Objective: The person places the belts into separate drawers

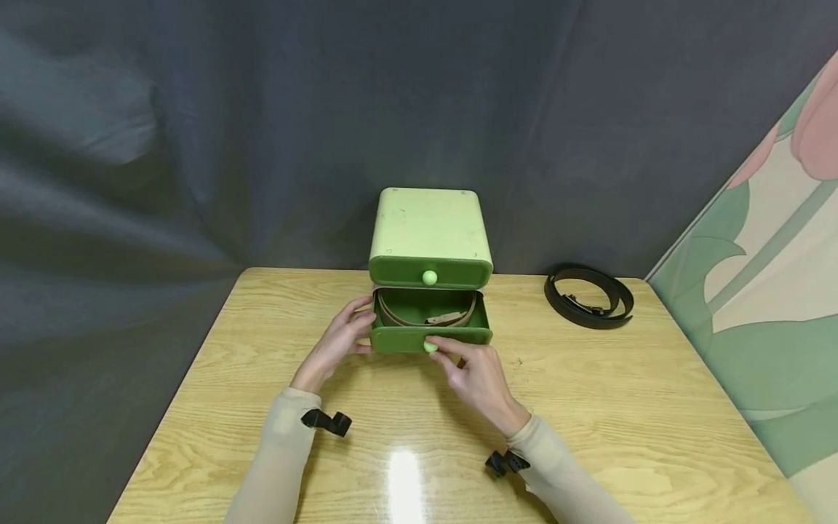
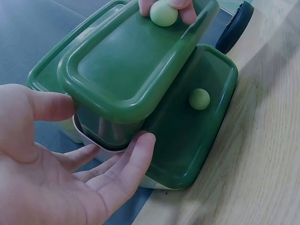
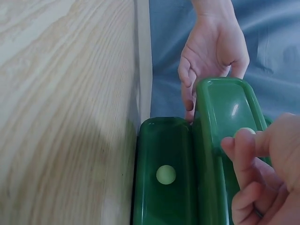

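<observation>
middle drawer [image 1: 401,340], green: stands open nearward from cabinet [image 1: 428,222], coiled strap [image 1: 448,319] inside. right hand [image 1: 476,371]: pinches front knob [image 1: 430,347], apparently to control travel. left hand [image 1: 339,340]: fingers spread at drawer's left side, presumably steadying. black belt [image 1: 581,316]: coiled, tabletop [image 1: 655,407] far right.

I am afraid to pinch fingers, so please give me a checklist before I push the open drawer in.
1. Right hand on the knob of the open drawer: ok, it pinches it.
2. Left hand away from this drawer: not ok, its fingers are at the left side.
3. Tan belt inside: ok. Fully below the rim: cannot tell.
4. Top drawer and bottom drawer closed: ok.
5. Black belt out of the way: ok, it lies apart on the table.
</observation>
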